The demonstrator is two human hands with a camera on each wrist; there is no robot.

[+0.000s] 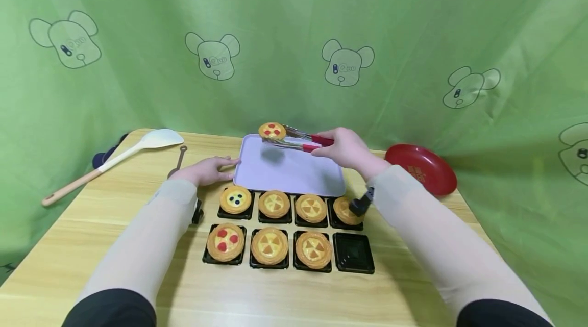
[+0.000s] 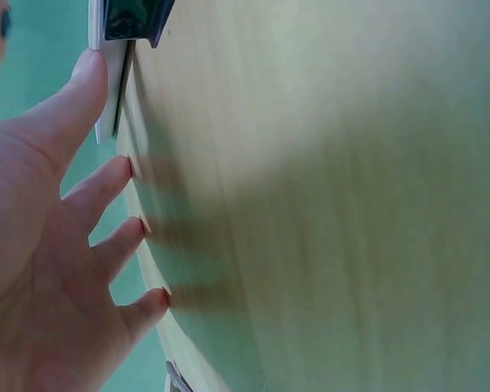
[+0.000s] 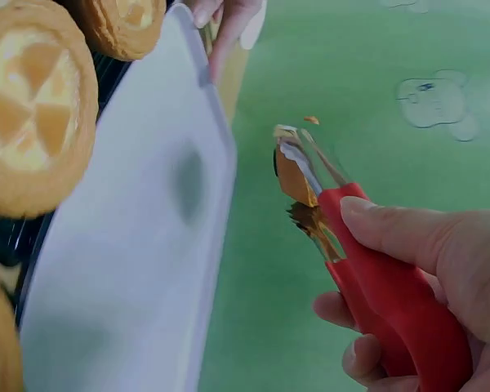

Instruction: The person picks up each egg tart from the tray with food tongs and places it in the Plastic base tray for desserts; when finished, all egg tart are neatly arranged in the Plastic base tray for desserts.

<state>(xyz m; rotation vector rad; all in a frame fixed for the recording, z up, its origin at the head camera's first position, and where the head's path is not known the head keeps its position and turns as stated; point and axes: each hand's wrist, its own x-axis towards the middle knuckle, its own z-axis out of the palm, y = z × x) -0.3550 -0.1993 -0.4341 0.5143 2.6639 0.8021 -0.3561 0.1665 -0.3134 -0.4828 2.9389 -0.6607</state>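
My right hand (image 1: 346, 149) grips a pair of tongs (image 3: 392, 286) by their red handles. Between the metal tips is a tart (image 1: 272, 131) with red pieces on top, held above the far left part of a pale lilac tray (image 1: 298, 169). A shadow falls on the tray below it. My left hand (image 1: 212, 170) is at the tray's left edge with fingers spread. In the left wrist view its thumb (image 2: 90, 90) lies against the tray's side, and the other fingertips reach down to the tabletop.
Two rows of black square holders in front of the tray carry several tarts, such as one with red pieces (image 1: 225, 243) and one with dark berries (image 1: 236, 200). The front right holder (image 1: 353, 253) shows its bottom. A red plate (image 1: 422, 169) stands right; a white spatula (image 1: 161, 138) lies left.
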